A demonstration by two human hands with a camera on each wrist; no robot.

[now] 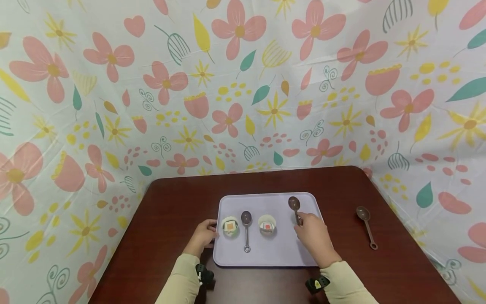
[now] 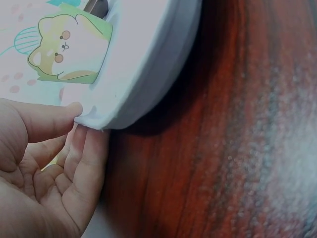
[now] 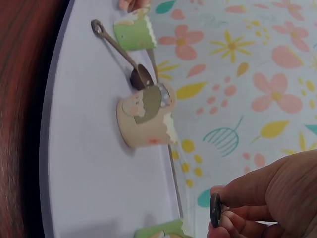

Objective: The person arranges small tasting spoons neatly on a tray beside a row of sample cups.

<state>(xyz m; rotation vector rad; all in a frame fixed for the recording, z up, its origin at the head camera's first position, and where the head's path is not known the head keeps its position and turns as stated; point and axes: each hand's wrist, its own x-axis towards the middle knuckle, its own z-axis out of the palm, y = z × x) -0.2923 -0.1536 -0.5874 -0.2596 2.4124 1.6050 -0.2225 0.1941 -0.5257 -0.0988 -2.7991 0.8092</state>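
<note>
My left hand (image 1: 202, 237) pinches the left rim of a lavender tray (image 1: 282, 253), thumb above and fingers below. My right hand (image 1: 316, 236) holds a brown spoon (image 1: 294, 203) by its handle over the tray's right part. In the right wrist view, the handle's end sits between thumb and fingers. A green paper cup (image 2: 74, 47) with an animal face stands near my left hand. Farther right on the tray stands a beige paper cup (image 3: 146, 121). Between these cups lies another brown spoon (image 1: 246, 218). Both cups contain small pieces printed with coloured squares.
A third brown spoon (image 1: 363, 214) lies on the dark wooden table (image 1: 182, 198), right of the tray. Another green item (image 3: 161, 229) is cut off at the right wrist view's bottom edge. A flower-printed curtain (image 1: 243, 105) hangs behind the table and at its sides.
</note>
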